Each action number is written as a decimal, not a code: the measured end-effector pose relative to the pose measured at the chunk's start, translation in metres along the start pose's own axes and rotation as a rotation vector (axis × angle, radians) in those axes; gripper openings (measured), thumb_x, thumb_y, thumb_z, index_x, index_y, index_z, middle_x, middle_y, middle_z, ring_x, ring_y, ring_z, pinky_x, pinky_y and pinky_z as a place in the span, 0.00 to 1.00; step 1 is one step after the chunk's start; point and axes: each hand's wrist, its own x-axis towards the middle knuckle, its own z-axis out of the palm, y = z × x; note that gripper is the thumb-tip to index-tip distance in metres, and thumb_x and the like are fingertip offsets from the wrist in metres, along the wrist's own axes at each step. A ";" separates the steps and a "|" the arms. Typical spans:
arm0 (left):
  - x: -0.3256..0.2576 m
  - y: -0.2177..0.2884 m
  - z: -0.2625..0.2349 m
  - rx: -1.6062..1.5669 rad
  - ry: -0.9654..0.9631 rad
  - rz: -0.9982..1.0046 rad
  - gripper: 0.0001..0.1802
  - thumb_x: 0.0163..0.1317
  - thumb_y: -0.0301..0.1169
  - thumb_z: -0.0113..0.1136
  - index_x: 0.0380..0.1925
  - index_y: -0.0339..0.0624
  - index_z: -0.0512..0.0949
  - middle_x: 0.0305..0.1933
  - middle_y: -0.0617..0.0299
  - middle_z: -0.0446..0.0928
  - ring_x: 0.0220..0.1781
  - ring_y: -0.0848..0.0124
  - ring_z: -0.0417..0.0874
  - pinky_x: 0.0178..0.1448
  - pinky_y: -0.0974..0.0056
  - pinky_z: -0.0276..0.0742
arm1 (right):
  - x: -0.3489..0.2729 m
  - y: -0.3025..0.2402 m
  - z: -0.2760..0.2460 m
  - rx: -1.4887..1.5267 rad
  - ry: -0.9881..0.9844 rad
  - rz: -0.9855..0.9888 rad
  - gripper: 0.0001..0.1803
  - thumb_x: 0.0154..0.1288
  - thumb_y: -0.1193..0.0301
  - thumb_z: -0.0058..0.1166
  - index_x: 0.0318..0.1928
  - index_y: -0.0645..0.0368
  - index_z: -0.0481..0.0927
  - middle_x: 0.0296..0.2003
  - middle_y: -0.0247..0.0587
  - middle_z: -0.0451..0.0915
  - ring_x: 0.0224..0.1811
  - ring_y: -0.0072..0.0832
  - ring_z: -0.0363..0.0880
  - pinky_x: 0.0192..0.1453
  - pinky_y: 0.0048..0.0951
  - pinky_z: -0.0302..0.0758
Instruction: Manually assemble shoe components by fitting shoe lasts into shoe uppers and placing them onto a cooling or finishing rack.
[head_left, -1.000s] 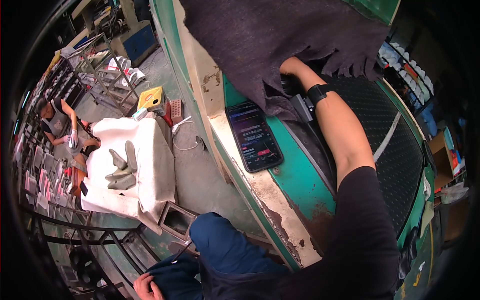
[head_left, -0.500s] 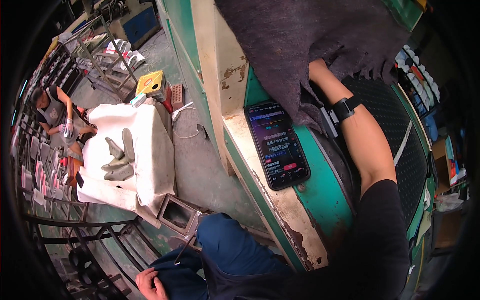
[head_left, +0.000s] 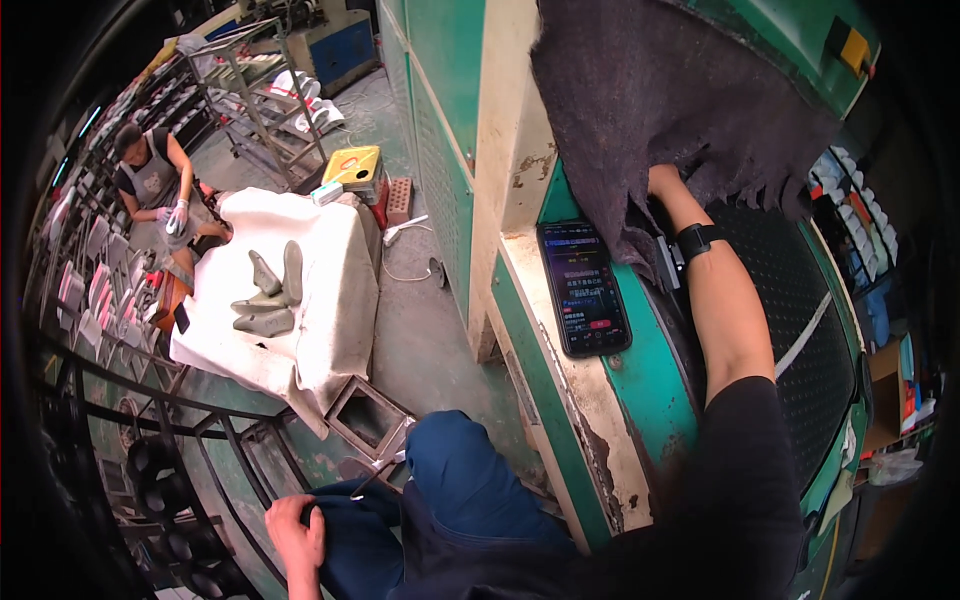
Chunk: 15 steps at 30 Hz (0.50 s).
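My left hand (head_left: 293, 535) rests on the blue trousers over my left leg, thumb apart from the fingers, holding nothing that shows. My right arm reaches forward over the machine's belt, a black band around the wrist. Only the back part of my right hand (head_left: 664, 181) shows; its fingers are hidden under a ragged dark cloth curtain (head_left: 680, 100). Beside that arm, a black smartphone (head_left: 583, 290) with a lit screen lies on the machine's green and cream ledge (head_left: 640, 390).
The dark conveyor belt (head_left: 800, 290) runs along the right. On the left, several grey-green shoe lasts (head_left: 265, 322) lie on a white-covered table (head_left: 330, 270). Beyond it sits a co-worker (head_left: 160, 180) in an apron. A black metal rack (head_left: 170, 480) stands at lower left, a cardboard box (head_left: 885, 380) far right.
The view has shifted, so the table, phone and machine sit farther right. My left hand shows more fully on my leg. My right hand stays at the curtain.
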 end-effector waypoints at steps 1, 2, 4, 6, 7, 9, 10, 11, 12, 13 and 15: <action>0.001 -0.004 0.000 -0.001 -0.041 -0.051 0.14 0.52 0.36 0.62 0.36 0.39 0.84 0.40 0.50 0.83 0.47 0.51 0.81 0.58 0.53 0.72 | 0.001 0.003 0.002 -0.024 -0.040 0.014 0.36 0.62 0.49 0.53 0.64 0.59 0.74 0.69 0.50 0.67 0.72 0.45 0.65 0.72 0.37 0.64; 0.001 -0.006 -0.001 -0.010 -0.027 -0.056 0.14 0.52 0.36 0.62 0.36 0.39 0.84 0.40 0.50 0.83 0.47 0.51 0.81 0.58 0.53 0.72 | 0.001 0.007 0.002 -0.049 -0.078 0.030 0.36 0.61 0.49 0.53 0.64 0.59 0.74 0.69 0.50 0.67 0.72 0.45 0.65 0.72 0.37 0.64; 0.004 -0.010 -0.002 -0.035 -0.122 -0.054 0.17 0.53 0.38 0.62 0.39 0.39 0.84 0.41 0.48 0.83 0.48 0.49 0.82 0.56 0.52 0.75 | 0.000 0.032 -0.003 -0.040 -0.139 0.030 0.37 0.58 0.49 0.56 0.62 0.60 0.76 0.67 0.51 0.69 0.70 0.46 0.67 0.70 0.37 0.66; -0.003 -0.014 -0.009 -0.010 -0.144 -0.064 0.18 0.55 0.40 0.62 0.41 0.39 0.84 0.43 0.48 0.82 0.48 0.49 0.82 0.54 0.53 0.77 | -0.021 0.031 -0.008 -0.024 -0.214 0.014 0.37 0.55 0.49 0.59 0.60 0.60 0.78 0.66 0.52 0.72 0.69 0.47 0.69 0.69 0.37 0.68; -0.011 -0.019 -0.014 -0.002 -0.147 -0.104 0.19 0.55 0.40 0.62 0.41 0.39 0.84 0.43 0.49 0.82 0.48 0.49 0.82 0.54 0.53 0.77 | -0.051 0.019 -0.005 0.255 -0.018 -0.046 0.38 0.51 0.50 0.62 0.60 0.61 0.78 0.63 0.52 0.75 0.66 0.47 0.72 0.67 0.36 0.70; -0.022 -0.031 -0.020 -0.029 -0.128 -0.121 0.19 0.55 0.40 0.62 0.43 0.40 0.84 0.43 0.50 0.81 0.48 0.51 0.82 0.54 0.54 0.77 | -0.123 0.021 -0.013 0.601 0.241 -0.127 0.40 0.44 0.54 0.68 0.58 0.62 0.78 0.56 0.52 0.80 0.60 0.47 0.78 0.64 0.35 0.72; -0.027 -0.041 -0.020 -0.072 -0.097 -0.105 0.18 0.56 0.38 0.62 0.44 0.40 0.83 0.43 0.50 0.81 0.47 0.51 0.83 0.53 0.55 0.77 | -0.157 0.024 -0.017 0.672 0.294 -0.170 0.40 0.41 0.56 0.71 0.56 0.63 0.79 0.52 0.53 0.82 0.57 0.45 0.80 0.62 0.35 0.73; -0.033 -0.049 -0.020 -0.120 -0.076 -0.121 0.18 0.56 0.36 0.62 0.44 0.40 0.83 0.43 0.50 0.81 0.47 0.52 0.83 0.53 0.55 0.77 | -0.188 0.028 -0.023 0.734 0.201 -0.114 0.39 0.41 0.57 0.71 0.55 0.64 0.79 0.50 0.53 0.82 0.55 0.43 0.80 0.62 0.34 0.73; -0.038 -0.056 -0.021 -0.171 -0.057 -0.133 0.17 0.56 0.35 0.62 0.44 0.40 0.83 0.43 0.50 0.81 0.47 0.52 0.83 0.53 0.55 0.77 | -0.222 0.035 -0.030 0.793 0.109 -0.052 0.38 0.40 0.59 0.71 0.54 0.64 0.79 0.47 0.53 0.83 0.54 0.41 0.80 0.61 0.34 0.72; -0.048 -0.063 -0.024 -0.199 -0.019 -0.124 0.16 0.56 0.33 0.62 0.44 0.39 0.83 0.41 0.50 0.80 0.46 0.52 0.82 0.53 0.56 0.76 | -0.244 0.036 -0.031 0.697 0.054 -0.009 0.42 0.40 0.59 0.71 0.58 0.65 0.76 0.49 0.52 0.81 0.55 0.40 0.79 0.63 0.33 0.71; -0.059 -0.072 -0.025 -0.208 0.006 -0.118 0.16 0.56 0.33 0.62 0.44 0.39 0.83 0.40 0.50 0.79 0.46 0.52 0.82 0.52 0.56 0.76 | -0.309 0.043 -0.043 0.633 0.052 0.019 0.49 0.38 0.60 0.71 0.64 0.64 0.69 0.52 0.52 0.79 0.56 0.37 0.76 0.64 0.31 0.69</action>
